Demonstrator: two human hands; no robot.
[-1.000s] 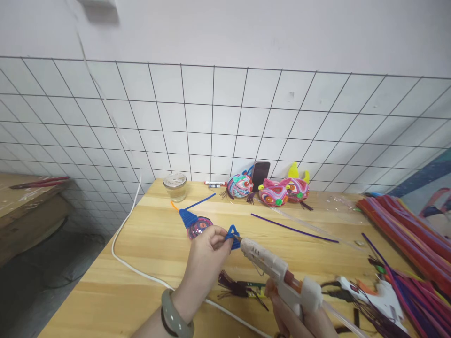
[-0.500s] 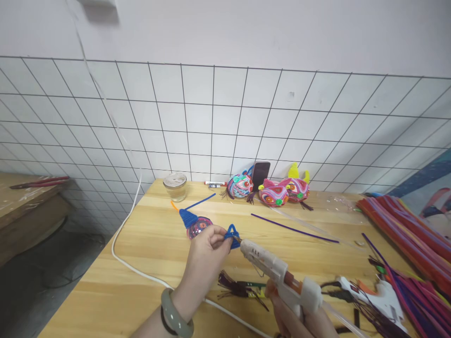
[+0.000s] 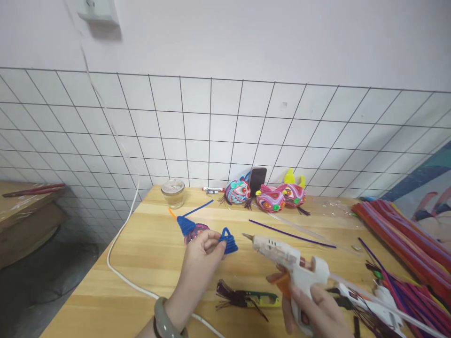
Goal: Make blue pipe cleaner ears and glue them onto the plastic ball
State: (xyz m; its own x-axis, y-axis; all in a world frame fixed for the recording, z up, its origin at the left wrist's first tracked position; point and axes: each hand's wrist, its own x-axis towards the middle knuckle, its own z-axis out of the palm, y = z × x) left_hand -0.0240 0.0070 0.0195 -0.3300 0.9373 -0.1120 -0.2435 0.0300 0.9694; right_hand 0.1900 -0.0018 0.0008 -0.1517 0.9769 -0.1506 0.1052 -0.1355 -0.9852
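Observation:
My left hand point(image 3: 202, 256) pinches a small blue pipe-cleaner triangle point(image 3: 228, 241) above the wooden table point(image 3: 141, 263). A green bangle sits on that wrist. My right hand point(image 3: 317, 312) grips the handle of a white hot glue gun point(image 3: 289, 258), its nozzle pointing left a short gap away from the blue triangle. Just behind my left hand lies a round pink and purple craft piece point(image 3: 195, 231) with a blue cone on it.
Three finished colourful craft figures point(image 3: 271, 197) and a phone point(image 3: 257, 180) lean at the tiled wall. A glass jar point(image 3: 172, 192) stands back left. Pipe cleaners are piled at right point(image 3: 405, 239); a purple one point(image 3: 292, 233) lies mid-table. A white cable point(image 3: 120, 253) runs along the left side.
The glue gun's nozzle has drawn back to the right, away from the blue triangle it was touching. My left hand still holds the triangle. The view tilted slightly.

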